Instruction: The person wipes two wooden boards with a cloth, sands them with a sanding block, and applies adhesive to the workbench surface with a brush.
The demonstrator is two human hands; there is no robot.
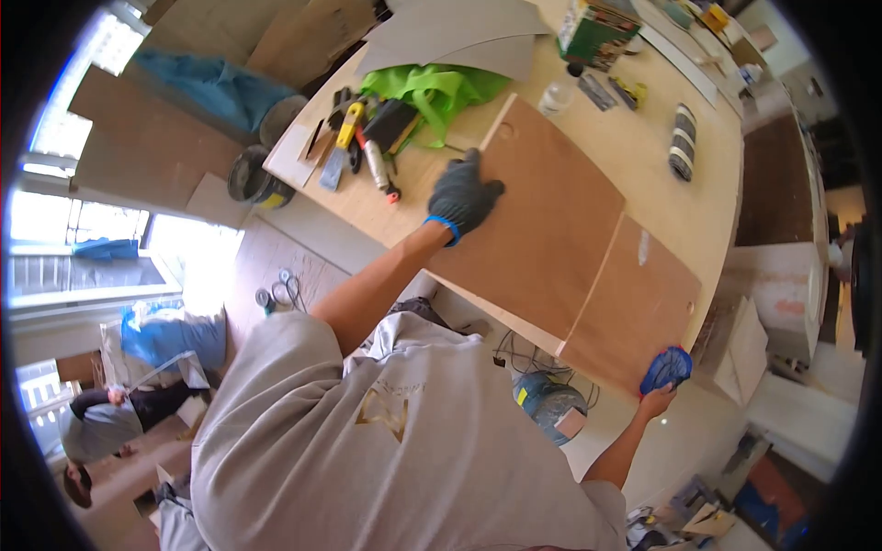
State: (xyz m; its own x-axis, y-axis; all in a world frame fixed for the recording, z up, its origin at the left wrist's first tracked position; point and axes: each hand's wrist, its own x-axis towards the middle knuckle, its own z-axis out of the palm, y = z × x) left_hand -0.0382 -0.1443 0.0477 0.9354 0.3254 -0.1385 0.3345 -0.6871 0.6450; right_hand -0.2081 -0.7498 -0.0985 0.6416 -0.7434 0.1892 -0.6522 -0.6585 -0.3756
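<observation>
My left hand [464, 193], in a dark grey glove with a blue cuff, rests at the left edge of a large reddish-brown wooden board [556, 220]. Its thumb is spread out over the board's face. A smaller board [620, 308] of the same colour adjoins it on the right, with a straight seam between them and a pale mark on its surface. At that board's near right corner, my right hand [657, 401] has its fingers closed on a bunched blue bundle [666, 369] with dark patches; I cannot tell what it is.
Both boards lie on a pale plywood worktable [680, 207]. A scraper [343, 142], other hand tools and a bright green bag [441, 92] lie at its left. A striped roll [683, 142] lies farther right. Below the near edge stands a bucket [551, 409] among cables. A person [110, 427] is at far left.
</observation>
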